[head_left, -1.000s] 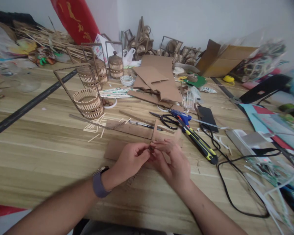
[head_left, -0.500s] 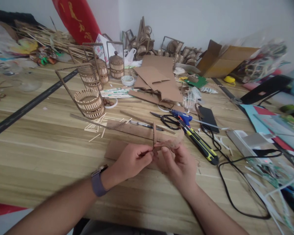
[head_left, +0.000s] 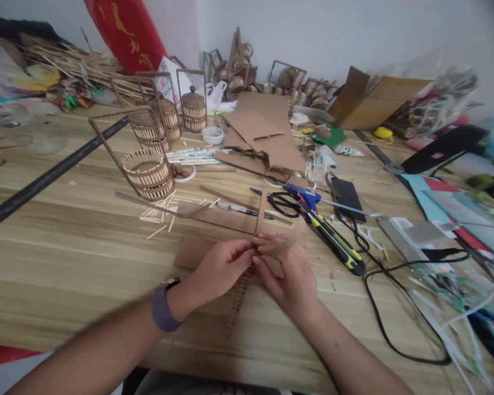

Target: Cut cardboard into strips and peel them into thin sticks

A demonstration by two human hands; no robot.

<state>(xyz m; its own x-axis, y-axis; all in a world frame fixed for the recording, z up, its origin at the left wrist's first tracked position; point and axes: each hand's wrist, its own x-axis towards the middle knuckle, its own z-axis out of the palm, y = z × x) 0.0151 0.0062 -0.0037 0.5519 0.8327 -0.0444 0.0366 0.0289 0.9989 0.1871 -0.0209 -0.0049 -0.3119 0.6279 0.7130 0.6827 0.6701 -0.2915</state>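
A narrow cardboard strip (head_left: 260,211) runs between my fingertips, its upper end pointing away from me. Its lower, ridged-looking part trails below my hands and is blurred. My left hand (head_left: 222,269), with a watch on its wrist, pinches the strip from the left. Fingers and thumb of my right hand (head_left: 288,274) close on the same strip from the right, partly smeared by motion. Beneath my hands lies a flat cardboard piece (head_left: 191,251). Just beyond it are a longer cardboard piece (head_left: 230,220) and a pen (head_left: 239,209).
To the right lie black scissors (head_left: 284,204), a blue glue gun (head_left: 302,193), a yellow-black utility knife (head_left: 333,241) and a black cable (head_left: 379,323). Small sticks (head_left: 152,213) are scattered by a slatted basket (head_left: 148,173). Cardboard sheets (head_left: 267,126) lie behind.
My right hand has turned and drawn in toward my left. The strip's upper end has tilted slightly right, and a length of it now shows below my hands.
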